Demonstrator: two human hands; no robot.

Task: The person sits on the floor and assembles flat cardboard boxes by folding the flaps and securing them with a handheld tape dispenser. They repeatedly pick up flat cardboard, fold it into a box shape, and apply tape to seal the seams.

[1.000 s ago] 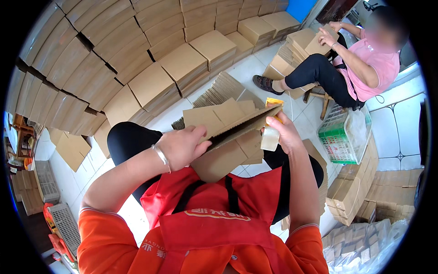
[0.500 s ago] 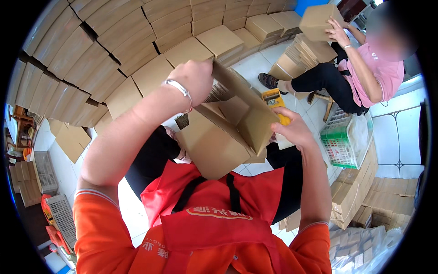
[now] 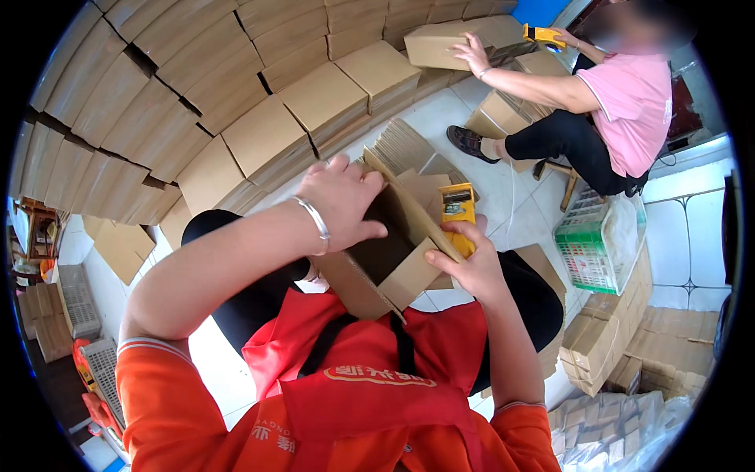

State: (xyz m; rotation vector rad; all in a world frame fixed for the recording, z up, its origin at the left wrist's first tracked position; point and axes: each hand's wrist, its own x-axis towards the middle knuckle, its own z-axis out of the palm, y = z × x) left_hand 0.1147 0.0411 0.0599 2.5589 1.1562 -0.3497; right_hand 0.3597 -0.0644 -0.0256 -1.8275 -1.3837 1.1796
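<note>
A brown cardboard box (image 3: 391,259) rests on my lap with its open side toward me and its flaps spread. My left hand (image 3: 342,199), with a silver bracelet at the wrist, grips the box's upper left edge. My right hand (image 3: 470,263) holds a yellow tape dispenser (image 3: 458,211) against the box's right side. A fanned stack of flat cardboard blanks (image 3: 407,147) lies on the floor just beyond the box.
Stacks of closed brown boxes (image 3: 236,94) fill the left and far side. A seated person in a pink shirt (image 3: 621,94) handles a box (image 3: 440,43) at the upper right. A green crate (image 3: 602,240) and low box piles (image 3: 629,346) stand to my right.
The box has come down from in front of my chest to my lap and turned its open side to me. My left hand dropped with it; the dispenser now presses its right side.
</note>
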